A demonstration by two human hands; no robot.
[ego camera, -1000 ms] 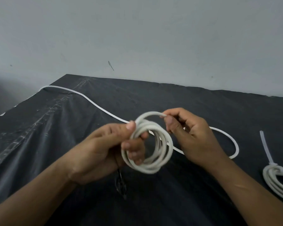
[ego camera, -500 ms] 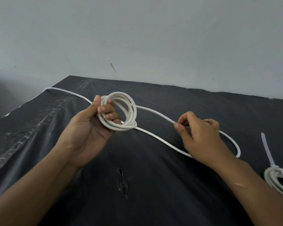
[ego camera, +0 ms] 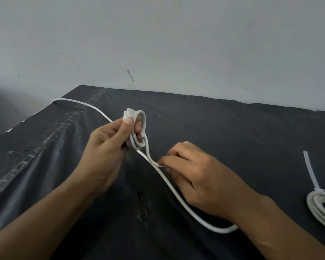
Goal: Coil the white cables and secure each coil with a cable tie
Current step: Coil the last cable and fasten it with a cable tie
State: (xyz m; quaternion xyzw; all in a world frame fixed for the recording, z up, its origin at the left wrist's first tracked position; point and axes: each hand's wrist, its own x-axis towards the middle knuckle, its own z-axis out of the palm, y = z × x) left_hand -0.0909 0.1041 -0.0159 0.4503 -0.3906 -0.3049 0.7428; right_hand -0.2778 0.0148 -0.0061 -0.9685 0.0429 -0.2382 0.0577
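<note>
The left hand (ego camera: 109, 147) fingers (ego camera: 138, 126) curl tight around the white cable coil (ego camera: 137, 128). The right hand (ego camera: 201, 177) fingers (ego camera: 169, 162) pinch the loose white cable (ego camera: 176, 192) above the black bench (ego camera: 233, 128).

1. A single head-worn view is given, directed forward and downward.
2. The hands (ego camera: 109, 147) are seen close, above the table (ego camera: 233, 128).
3. The wall (ego camera: 158, 44) is faced beyond.

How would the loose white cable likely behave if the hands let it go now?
The white cable looks limp: it sags in curves across the black table cover. The coil gripped by the left hand has no tie, so it may spring open. It seems light, pinched easily by the right hand.
</note>
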